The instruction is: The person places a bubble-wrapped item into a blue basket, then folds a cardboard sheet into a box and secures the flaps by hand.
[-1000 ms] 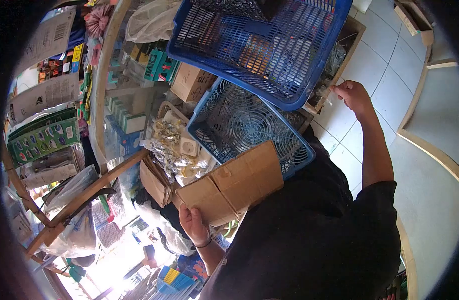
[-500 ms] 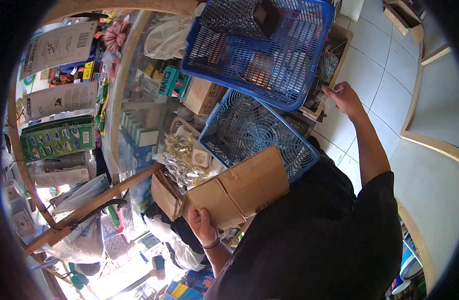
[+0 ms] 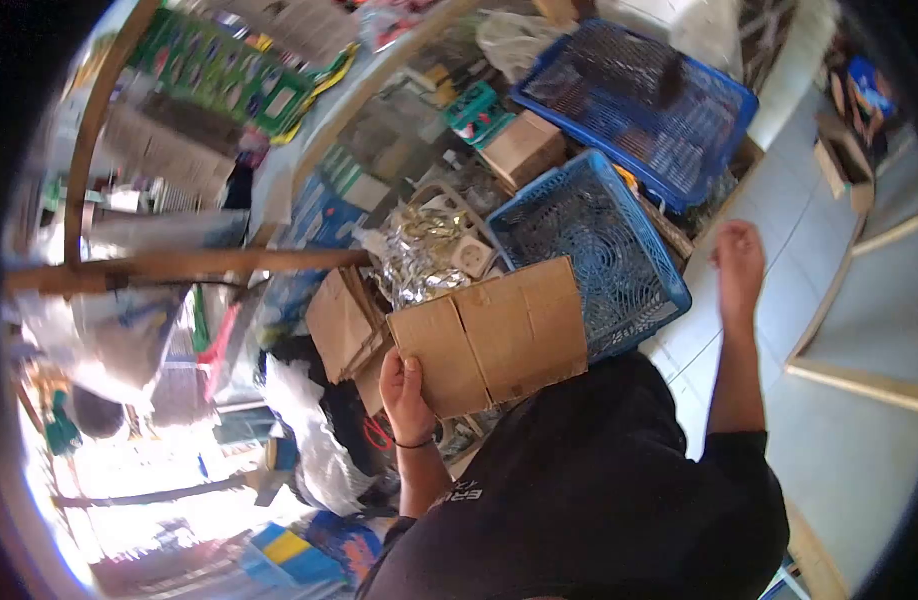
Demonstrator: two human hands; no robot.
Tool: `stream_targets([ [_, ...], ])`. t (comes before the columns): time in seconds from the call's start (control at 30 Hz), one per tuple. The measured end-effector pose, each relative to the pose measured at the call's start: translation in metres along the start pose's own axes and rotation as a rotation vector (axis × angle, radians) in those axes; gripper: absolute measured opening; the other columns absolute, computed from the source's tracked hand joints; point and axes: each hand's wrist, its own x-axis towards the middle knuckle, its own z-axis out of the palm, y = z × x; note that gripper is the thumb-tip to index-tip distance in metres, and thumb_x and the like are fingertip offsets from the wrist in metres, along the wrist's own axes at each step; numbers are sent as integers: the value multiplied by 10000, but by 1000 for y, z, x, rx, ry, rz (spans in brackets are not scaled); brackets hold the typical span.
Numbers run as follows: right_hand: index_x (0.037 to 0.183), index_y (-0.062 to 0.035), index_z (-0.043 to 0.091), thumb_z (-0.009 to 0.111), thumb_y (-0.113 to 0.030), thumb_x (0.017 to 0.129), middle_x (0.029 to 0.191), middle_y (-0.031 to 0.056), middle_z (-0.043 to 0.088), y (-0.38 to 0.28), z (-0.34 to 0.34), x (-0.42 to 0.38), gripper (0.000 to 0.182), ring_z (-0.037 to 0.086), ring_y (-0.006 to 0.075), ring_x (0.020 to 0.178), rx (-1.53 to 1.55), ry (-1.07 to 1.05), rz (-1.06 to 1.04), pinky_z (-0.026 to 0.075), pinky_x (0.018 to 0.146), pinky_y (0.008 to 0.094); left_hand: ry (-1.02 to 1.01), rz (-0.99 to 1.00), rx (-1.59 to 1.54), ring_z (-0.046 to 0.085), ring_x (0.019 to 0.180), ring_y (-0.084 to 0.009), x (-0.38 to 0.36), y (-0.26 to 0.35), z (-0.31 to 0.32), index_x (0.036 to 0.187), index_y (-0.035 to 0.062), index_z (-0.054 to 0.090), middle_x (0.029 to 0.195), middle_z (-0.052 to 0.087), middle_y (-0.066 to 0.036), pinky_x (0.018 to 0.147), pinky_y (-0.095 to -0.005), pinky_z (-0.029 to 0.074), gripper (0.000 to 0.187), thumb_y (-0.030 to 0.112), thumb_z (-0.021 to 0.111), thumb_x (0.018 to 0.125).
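My left hand (image 3: pixel 406 400) grips the lower left edge of a flat, creased cardboard sheet (image 3: pixel 514 335), thumb on top. The sheet lies in front of my black shirt and overlaps the near side of a light blue plastic basket (image 3: pixel 669 275). More folded cardboard (image 3: pixel 341 325) is just left of the sheet, close to my left hand. Over the tiled floor, right of the basket, hangs my right hand (image 3: pixel 741 262). Its fingers are curled in and slightly blurred, and I see nothing in them.
A darker blue crate (image 3: pixel 719 105) stands beyond the light blue basket, beside a small brown box (image 3: pixel 524 150). Shiny foil packets (image 3: pixel 419 255) and a white socket (image 3: pixel 472 257) lie left of the basket. A wooden bar (image 3: pixel 179 272) crosses the left side, near hanging packaged goods.
My right hand has come away from beside the dark blue crate, nearer to my body. My left hand still holds the cardboard sheet. The whole view has turned.
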Motion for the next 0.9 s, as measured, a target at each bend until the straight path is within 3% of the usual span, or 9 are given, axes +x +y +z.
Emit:
stream_targets([
  [0.1, 1021, -38, 557, 582, -163, 902, 878, 31, 606, -43, 70, -50, 175, 560, 96, 732, 239, -456, 35, 470, 659, 245, 40, 16, -183, 547, 930, -98, -5, -3, -22, 1106, 1, 533, 1027, 604, -36, 838, -250, 431, 237, 185, 513, 957],
  [0.17, 1068, -30, 552, 581, -205, 918, 875, 30, 602, -75, 105, -81, 233, 565, 94, 763, 92, -818, 83, 470, 688, 240, 99, 10, -287, 556, 929, -102, -13, -7, -37, 1110, 1, 533, 1033, 608, -39, 836, -254, 440, 230, 175, 500, 963],
  [0.33, 1129, 6, 562, 553, -246, 945, 978, 21, 619, -69, 163, -146, 312, 557, 85, 904, 93, -1261, 140, 446, 788, 248, 233, 1, -465, 570, 927, -105, -35, -30, -85, 1116, 14, 537, 1029, 616, -37, 830, -258, 459, 216, 165, 462, 980],
  [0.57, 1121, -9, 580, 596, -181, 909, 1020, 83, 625, -68, 193, -203, 273, 574, 113, 893, 69, -1341, 92, 465, 758, 272, 366, 7, -496, 567, 958, -110, -73, -59, -140, 1145, -10, 526, 1041, 615, -44, 876, -256, 432, 225, 112, 481, 962],
  [0.63, 1086, -49, 614, 643, -143, 851, 1073, 97, 591, -58, 192, -209, 255, 557, 142, 956, 105, -1287, -125, 457, 796, 288, 302, 46, -458, 563, 985, -123, -81, -57, -151, 1151, -24, 526, 1066, 614, -57, 915, -263, 409, 232, 74, 495, 943],
  [0.67, 1069, -69, 630, 666, -123, 822, 1099, 103, 574, -57, 195, -208, 256, 549, 156, 988, 135, -1254, -237, 454, 815, 296, 278, 103, -264, 540, 1055, -167, -87, -45, -155, 1051, 6, 611, 1170, 573, -86, 966, -292, 373, 187, -4, 541, 878],
  [0.77, 973, -113, 679, 719, -85, 715, 1075, 91, 515, -76, 201, -204, 262, 507, 197, 1003, -111, -960, -835, 427, 856, 316, 301, 430, 37, 504, 1123, -211, -88, -53, -167, 897, 47, 678, 1261, 513, -99, 987, -323, 361, 179, -68, 583, 798],
  [0.8, 917, -107, 697, 725, -70, 670, 999, 62, 468, -85, 203, -206, 251, 484, 202, 943, -130, -902, -830, 406, 864, 314, 312, 366, 68, 468, 1178, -228, -88, -55, -170, 809, 67, 692, 1288, 482, -94, 988, -337, 365, 198, -102, 604, 753],
  [0.9, 955, -101, 692, 718, -44, 676, 955, 59, 457, -89, 206, -207, 286, 476, 200, 895, -30, -1002, -625, 410, 826, 300, 234, 338, -285, 468, 1182, -224, -82, -67, -169, 810, 46, 679, 1251, 501, -92, 991, -336, 367, 167, -97, 622, 745],
])
